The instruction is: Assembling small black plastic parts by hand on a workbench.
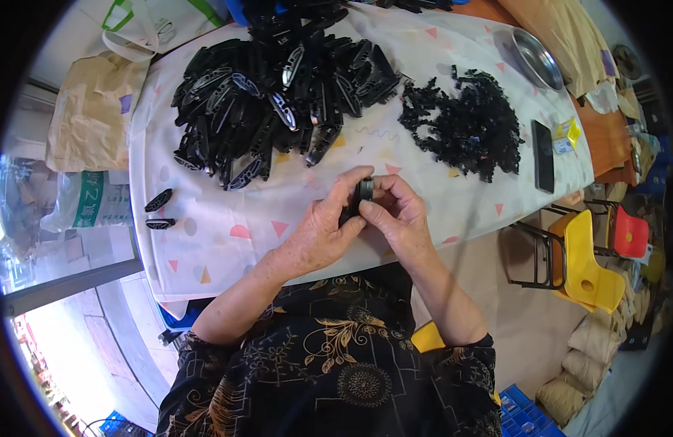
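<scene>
Between my two hands, close to the near edge of the table, is a black plastic part. My left hand is closed around it from the left. The thumb and fingers of my right hand pinch it from the other side. My fingers cover much of the part, so its full shape is hidden. Beyond my hands lies a large heap of long, pointed black plastic pieces, some with shiny faces. Farther right spreads a pile of small black plastic parts.
Two black oval pieces, one just beyond the other, lie at the left on the patterned tablecloth. On the right are a dark phone, a small yellow box and a metal bowl. A yellow chair stands beyond the table.
</scene>
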Action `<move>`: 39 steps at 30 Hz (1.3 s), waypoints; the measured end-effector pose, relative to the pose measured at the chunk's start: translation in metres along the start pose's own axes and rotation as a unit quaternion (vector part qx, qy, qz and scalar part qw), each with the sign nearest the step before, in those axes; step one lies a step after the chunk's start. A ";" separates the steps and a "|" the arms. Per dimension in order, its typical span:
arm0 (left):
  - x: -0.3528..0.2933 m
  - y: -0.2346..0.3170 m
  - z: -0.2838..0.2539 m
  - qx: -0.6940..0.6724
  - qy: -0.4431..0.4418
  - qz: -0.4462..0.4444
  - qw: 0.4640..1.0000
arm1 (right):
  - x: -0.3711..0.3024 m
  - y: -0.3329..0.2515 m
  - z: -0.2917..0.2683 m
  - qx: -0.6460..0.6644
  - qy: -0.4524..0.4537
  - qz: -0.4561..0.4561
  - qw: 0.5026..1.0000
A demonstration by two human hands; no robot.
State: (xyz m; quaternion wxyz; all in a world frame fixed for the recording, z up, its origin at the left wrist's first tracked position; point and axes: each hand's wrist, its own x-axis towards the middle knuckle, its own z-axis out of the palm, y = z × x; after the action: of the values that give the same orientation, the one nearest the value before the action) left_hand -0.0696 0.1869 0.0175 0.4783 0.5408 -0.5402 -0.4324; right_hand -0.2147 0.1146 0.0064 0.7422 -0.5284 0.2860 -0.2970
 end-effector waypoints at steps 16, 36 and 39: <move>0.009 0.007 -0.071 0.569 0.110 0.142 0.802 | 0.072 -0.025 -0.090 -0.723 0.098 -0.249 0.637; 0.026 -0.025 -0.029 0.033 0.133 -0.065 0.989 | 0.031 -0.030 -0.027 0.190 0.011 0.079 0.979; 0.024 -0.018 -0.026 -0.107 0.117 -0.117 0.980 | 0.030 -0.027 -0.016 0.087 0.035 0.062 0.994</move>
State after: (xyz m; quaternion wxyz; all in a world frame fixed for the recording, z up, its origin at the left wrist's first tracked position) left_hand -0.0399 0.1631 0.0057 0.5395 0.5929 -0.3639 -0.4744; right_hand -0.2104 0.0753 0.0249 0.7917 -0.4323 0.3177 -0.2924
